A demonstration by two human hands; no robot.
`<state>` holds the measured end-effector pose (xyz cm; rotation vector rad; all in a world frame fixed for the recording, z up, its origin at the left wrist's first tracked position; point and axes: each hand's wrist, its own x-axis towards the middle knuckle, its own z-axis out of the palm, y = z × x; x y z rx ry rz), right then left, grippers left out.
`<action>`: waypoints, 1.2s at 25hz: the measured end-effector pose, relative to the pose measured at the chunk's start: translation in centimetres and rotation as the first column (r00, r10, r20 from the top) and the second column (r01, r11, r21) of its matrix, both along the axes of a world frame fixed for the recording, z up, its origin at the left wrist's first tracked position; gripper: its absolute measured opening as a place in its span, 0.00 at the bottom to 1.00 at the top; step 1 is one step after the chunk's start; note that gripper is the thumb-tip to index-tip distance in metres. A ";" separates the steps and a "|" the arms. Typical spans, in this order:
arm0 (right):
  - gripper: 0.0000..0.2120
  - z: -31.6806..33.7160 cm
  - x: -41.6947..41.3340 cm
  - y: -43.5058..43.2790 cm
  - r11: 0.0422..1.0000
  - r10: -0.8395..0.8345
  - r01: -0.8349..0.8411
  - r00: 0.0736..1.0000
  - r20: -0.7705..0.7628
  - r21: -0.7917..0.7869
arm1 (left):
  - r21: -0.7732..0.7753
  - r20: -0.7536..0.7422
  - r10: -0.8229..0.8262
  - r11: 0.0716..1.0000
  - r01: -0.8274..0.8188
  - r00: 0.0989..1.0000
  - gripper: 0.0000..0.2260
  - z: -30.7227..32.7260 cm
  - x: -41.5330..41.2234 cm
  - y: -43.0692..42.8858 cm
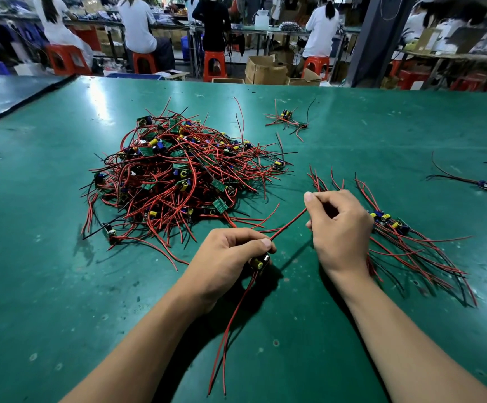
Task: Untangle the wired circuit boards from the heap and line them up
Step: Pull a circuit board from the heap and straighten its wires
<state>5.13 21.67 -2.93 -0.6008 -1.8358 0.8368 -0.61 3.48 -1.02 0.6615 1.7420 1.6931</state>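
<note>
Heap of small green boards with red and black wires, tangled, left of centre. Sorted row lies at right, wires roughly parallel. One board held in left hand, its red wire pinched by right hand.

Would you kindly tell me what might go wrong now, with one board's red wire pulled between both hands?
The red wire runs taut from the board in the left hand to the right hand; tugging might strain its joint. The right wrist sits beside the lined-up row and might knock it askew. Loose heap strands by the left hand could snag.
</note>
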 end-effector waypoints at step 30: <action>0.21 1.0 0.5 -4.9 0.841 0.462 -0.375 0.872 0.159 -0.391 | 0.215 0.417 0.045 0.965 -0.147 0.908 0.30 0.4 -0.9 0.4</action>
